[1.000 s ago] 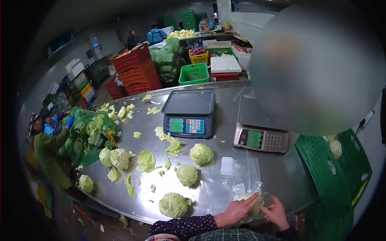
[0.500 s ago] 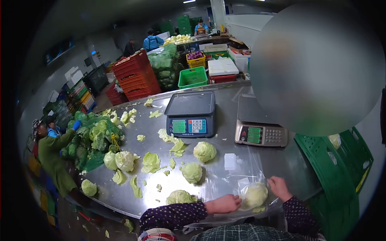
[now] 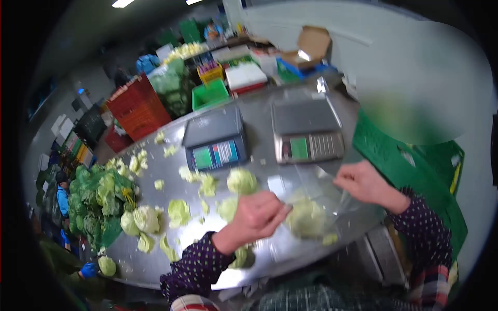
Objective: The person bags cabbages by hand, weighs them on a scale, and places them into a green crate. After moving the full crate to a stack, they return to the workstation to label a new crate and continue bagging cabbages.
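Observation:
A pale green cabbage (image 3: 306, 218) sits inside a clear plastic bag (image 3: 332, 207) at the near right of the metal table. My left hand (image 3: 258, 215) is closed beside the cabbage, its fingers pinching the bag's left side. On the other side my right hand (image 3: 364, 182), raised a little, pinches the film, which stretches down from its fingers. Motion blurs both hands and the bag somewhat. Left of my left hand are another cabbage (image 3: 241, 181) and a partly covered one (image 3: 226, 208). A white paper slip (image 3: 276, 183) shows just behind the bag.
Two digital scales, a dark one (image 3: 215, 140) and a silver one (image 3: 307, 129), stand across the table (image 3: 155, 207). Loose leaves (image 3: 179, 213) and netted cabbages (image 3: 98, 199) lie left. A green crate (image 3: 386, 150) leans at right. A co-worker's blue-gloved hand (image 3: 89, 269) is near a cabbage (image 3: 107, 266).
My view has turned and tilted. Both hands have risen from the table, pulling the bag's film upward around the cabbage. The co-worker's gloved hand has moved down from the netted pile.

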The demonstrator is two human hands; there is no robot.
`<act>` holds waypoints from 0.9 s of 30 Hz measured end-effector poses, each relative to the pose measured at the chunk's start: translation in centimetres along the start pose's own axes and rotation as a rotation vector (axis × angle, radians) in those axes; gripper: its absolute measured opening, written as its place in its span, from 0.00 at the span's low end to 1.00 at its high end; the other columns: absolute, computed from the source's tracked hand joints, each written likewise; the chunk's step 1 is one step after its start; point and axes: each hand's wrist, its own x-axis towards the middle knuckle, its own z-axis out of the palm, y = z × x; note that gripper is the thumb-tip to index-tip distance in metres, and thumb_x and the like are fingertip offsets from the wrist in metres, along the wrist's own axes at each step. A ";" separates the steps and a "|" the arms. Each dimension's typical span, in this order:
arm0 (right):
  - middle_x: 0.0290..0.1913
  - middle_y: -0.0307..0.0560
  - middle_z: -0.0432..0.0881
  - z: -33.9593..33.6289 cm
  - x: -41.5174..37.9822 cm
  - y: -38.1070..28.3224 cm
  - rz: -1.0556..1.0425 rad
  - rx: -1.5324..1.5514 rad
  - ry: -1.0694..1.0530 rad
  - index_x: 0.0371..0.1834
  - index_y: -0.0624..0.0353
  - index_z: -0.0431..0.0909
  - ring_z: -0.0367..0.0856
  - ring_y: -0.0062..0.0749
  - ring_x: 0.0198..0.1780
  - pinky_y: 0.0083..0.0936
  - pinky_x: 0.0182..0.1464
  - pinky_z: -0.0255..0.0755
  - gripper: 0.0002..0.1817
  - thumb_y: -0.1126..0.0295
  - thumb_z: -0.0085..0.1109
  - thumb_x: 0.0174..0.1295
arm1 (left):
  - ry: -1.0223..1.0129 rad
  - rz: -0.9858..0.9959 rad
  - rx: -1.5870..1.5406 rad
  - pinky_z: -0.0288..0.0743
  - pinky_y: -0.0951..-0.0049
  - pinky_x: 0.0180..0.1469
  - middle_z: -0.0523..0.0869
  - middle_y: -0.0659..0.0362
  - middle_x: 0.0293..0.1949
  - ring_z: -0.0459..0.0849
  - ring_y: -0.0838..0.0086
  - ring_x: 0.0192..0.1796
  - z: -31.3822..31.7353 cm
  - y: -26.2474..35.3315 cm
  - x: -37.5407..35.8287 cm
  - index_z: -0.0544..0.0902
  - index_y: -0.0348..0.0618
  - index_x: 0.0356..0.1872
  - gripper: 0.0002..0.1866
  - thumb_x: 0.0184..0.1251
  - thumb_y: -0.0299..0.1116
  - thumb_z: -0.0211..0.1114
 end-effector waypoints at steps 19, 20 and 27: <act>0.34 0.47 0.79 7.9 -17.1 -4.5 -0.235 0.375 -0.487 0.32 0.60 0.81 0.80 0.44 0.38 0.35 0.39 0.72 0.12 0.63 0.66 0.49 | -0.169 0.072 0.114 0.71 0.75 0.23 0.78 0.59 0.32 0.77 0.72 0.26 8.4 14.3 -13.2 0.78 0.37 0.30 0.16 0.38 0.27 0.75; 0.34 0.47 0.79 8.4 -17.2 -4.9 -0.245 0.372 -0.474 0.32 0.60 0.81 0.80 0.44 0.38 0.35 0.39 0.72 0.12 0.63 0.66 0.49 | -0.171 0.084 0.125 0.71 0.75 0.23 0.78 0.59 0.32 0.77 0.72 0.26 8.3 14.5 -13.0 0.78 0.37 0.30 0.16 0.38 0.27 0.75; 0.21 0.47 0.77 9.0 -17.2 -5.7 -0.162 0.517 -0.499 0.18 0.61 0.73 0.77 0.42 0.24 0.35 0.30 0.68 0.14 0.64 0.66 0.49 | -0.252 0.045 0.124 0.69 0.74 0.20 0.78 0.61 0.26 0.76 0.72 0.23 7.9 13.4 -12.5 0.78 0.42 0.26 0.16 0.32 0.27 0.76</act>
